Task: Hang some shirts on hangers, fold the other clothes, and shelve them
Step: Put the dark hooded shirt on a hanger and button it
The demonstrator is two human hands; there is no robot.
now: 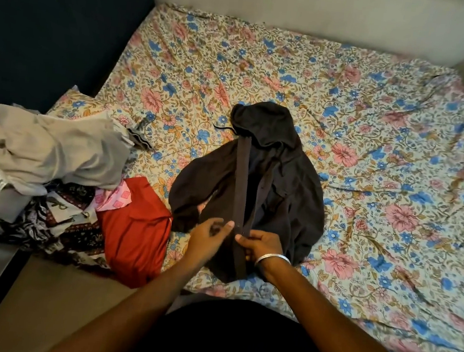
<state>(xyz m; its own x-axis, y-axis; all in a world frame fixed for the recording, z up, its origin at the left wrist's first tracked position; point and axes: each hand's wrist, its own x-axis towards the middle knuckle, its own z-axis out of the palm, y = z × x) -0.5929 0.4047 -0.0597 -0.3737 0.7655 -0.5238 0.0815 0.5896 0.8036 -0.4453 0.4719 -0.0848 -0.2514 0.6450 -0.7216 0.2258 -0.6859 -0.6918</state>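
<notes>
Right hand (260,245): at the near edge of the bed, fingers curled, pinching the front strip of the dark hooded garment (253,178) near its lower end; a silver bangle (273,258) sits on the wrist.
Left hand (209,235): just beside the right one, loosely cupped, thumb and fingertips on the garment's front edge; whether it truly grips the cloth I cannot tell.
Dark hooded garment: spread on the bed in front of the person, hood pointing away, front strip running straight up the middle from the hands to the hood, sleeves bunched at both sides, a thin cord trailing out at the hood's left.
Red cloth (137,231): crumpled at the near left, just beside the dark garment's left sleeve.
Pink checked cloth (115,198): a small piece tucked between the red cloth and the pile.
Patterned dark cloth (71,227): under and left of the red one, hanging over the bed's edge.
Grey clothes (48,149): a loose heap on the left, on top of the patterned cloth.
Bed sheet (374,134): floral in pink, blue and tan, wrinkled, covering the whole bed.
Wall (302,4): pale, behind the far edge of the bed.
</notes>
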